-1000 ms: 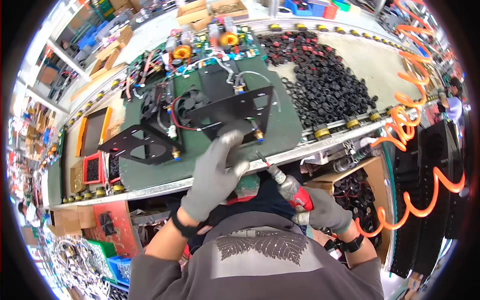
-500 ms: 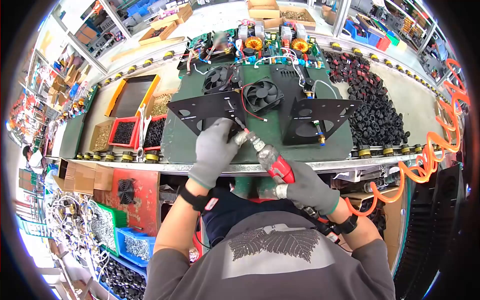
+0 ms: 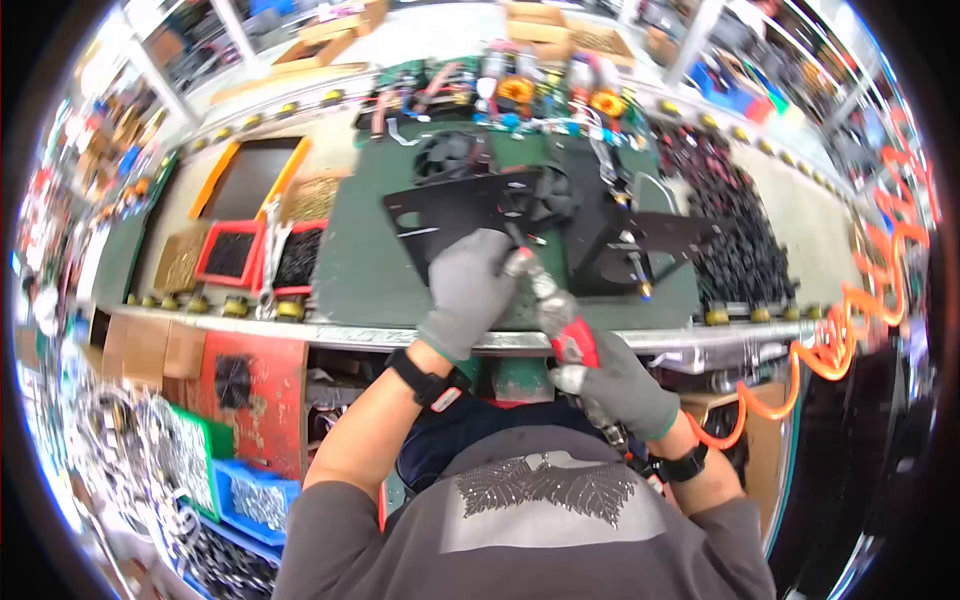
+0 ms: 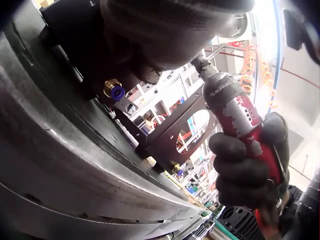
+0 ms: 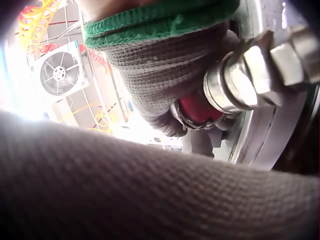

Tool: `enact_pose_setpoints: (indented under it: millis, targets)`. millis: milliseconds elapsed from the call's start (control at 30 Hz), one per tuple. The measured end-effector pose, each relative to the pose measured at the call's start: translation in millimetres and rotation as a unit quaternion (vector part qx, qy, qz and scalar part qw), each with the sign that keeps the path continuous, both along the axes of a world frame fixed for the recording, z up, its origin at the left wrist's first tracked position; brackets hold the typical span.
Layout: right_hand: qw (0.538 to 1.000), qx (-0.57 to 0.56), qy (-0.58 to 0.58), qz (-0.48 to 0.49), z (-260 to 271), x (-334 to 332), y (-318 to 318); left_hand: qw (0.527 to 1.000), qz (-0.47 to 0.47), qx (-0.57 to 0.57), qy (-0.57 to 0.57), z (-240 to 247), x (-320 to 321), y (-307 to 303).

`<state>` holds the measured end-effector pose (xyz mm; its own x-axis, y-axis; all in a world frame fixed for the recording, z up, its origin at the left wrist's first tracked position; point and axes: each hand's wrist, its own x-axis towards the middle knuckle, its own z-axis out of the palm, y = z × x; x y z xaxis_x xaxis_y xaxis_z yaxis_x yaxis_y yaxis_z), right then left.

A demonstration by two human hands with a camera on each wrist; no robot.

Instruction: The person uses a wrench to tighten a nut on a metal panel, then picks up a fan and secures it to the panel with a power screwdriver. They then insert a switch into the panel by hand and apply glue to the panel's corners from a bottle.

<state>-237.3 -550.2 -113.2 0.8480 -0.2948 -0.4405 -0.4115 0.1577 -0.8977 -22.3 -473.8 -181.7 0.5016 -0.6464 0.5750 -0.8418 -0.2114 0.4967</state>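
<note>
I have the driver (image 3: 575, 335) angled up over the bench edge, its nose at the near face of the tilted black panel (image 3: 440, 215). My right hand (image 3: 630, 385) is wrapped round its red body. My left hand (image 3: 468, 290) is at the panel's lower part, thumb side close to the nose; whether it pinches the panel or steadies the bit, I cannot tell.

To do this well, I would square the bit to the panel face, brace the plate firmly against the push, and keep those gloved fingertips off anything that spins. The contact point is blurred, so I would confirm seating before squeezing.

Just right stands the second panel (image 3: 665, 228), a brass fitting (image 3: 645, 290) beneath it, easily knocked. Behind lie the fan (image 3: 448, 155) and boards (image 3: 515, 95), on the green mat (image 3: 365, 270). I'd let the orange hose (image 3: 832, 362) trail slack, clear of the caps (image 3: 745, 255).
</note>
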Motion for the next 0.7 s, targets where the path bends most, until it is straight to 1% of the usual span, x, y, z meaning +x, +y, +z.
enact_pose_setpoints:
  millis: [33, 67, 100, 133, 167, 200, 267, 300, 333, 367, 400, 467, 500, 533, 567, 600, 667, 700]
  targets:
    - [1.000, 0.020, -0.021, 0.003, -6.2, 0.2, -2.3, 1.000, -0.007, -0.020, 0.002, 6.9, -3.0, 4.7]
    - [0.999, 0.003, -0.039, -0.002, -10.6, -2.4, -4.3, 1.000, 0.002, 0.021, 0.020, 11.6, -5.6, 9.5]
    - [0.998, -0.016, -0.055, 0.013, 0.7, -4.6, -6.2, 0.998, -0.028, -0.015, 0.045, 12.1, -5.4, 15.7]
    - [0.992, -0.082, -0.088, 0.028, -11.1, -8.8, -13.3, 0.998, -0.026, -0.021, 0.046, 14.5, -7.9, 29.5]
    - [0.992, -0.113, -0.034, 0.039, -9.3, -15.7, -20.8, 0.996, -0.009, -0.041, 0.082, 29.4, -13.0, 51.4]
    - [0.941, -0.316, 0.002, 0.120, 4.6, -13.5, -29.4, 0.991, -0.001, -0.061, 0.118, 46.1, -14.8, 71.9]
    - [0.880, -0.441, 0.051, 0.166, 6.8, -11.0, -36.3, 0.967, 0.034, 0.021, 0.250, 59.1, 11.2, 120.0]
    - [0.882, -0.436, 0.050, 0.170, 4.5, -8.0, -40.4, 0.964, 0.095, 0.079, 0.233, 59.6, 35.1, 142.7]
    - [0.839, -0.508, 0.046, 0.189, 2.4, -2.4, -44.6, 0.954, 0.156, 0.137, 0.216, 57.0, 63.1, 161.3]
    - [0.789, -0.577, 0.040, 0.207, -0.8, 1.3, -48.1, 0.938, 0.215, 0.165, 0.217, 55.6, 88.1, 171.7]
    - [0.791, -0.574, 0.035, 0.209, -6.0, 4.3, -51.0, 0.919, 0.274, 0.188, 0.213, 53.0, 113.5, 178.9]
    - [0.771, -0.606, 0.035, 0.193, -14.8, 13.3, -59.0, 0.919, 0.269, 0.244, 0.151, 30.3, 161.2, 190.5]
    - [0.779, -0.587, 0.075, 0.209, -15.5, 16.8, -64.6, 0.931, 0.236, 0.246, 0.131, 18.4, 177.8, 192.1]
    - [0.781, -0.584, 0.072, 0.206, -15.8, 18.5, -69.1, 0.941, 0.201, 0.247, 0.111, 7.3, 190.7, 191.7]
    - [0.783, -0.581, 0.070, 0.211, -15.4, 18.9, -73.0, 0.953, 0.165, 0.252, 0.027, -0.6, 197.8, 188.3]
    - [0.786, -0.576, 0.069, 0.214, -15.9, 17.5, -76.7, 0.956, 0.154, 0.247, 0.024, -7.1, 201.8, 183.1]
    - [0.789, -0.573, 0.066, 0.212, -22.2, 12.6, -82.3, 0.955, 0.096, 0.259, 0.108, -1.0, 194.3, 169.8]
    - [0.786, -0.580, 0.057, 0.208, -24.7, 15.5, -86.2, 0.961, 0.074, 0.215, 0.155, -30.6, 208.5, 171.0]
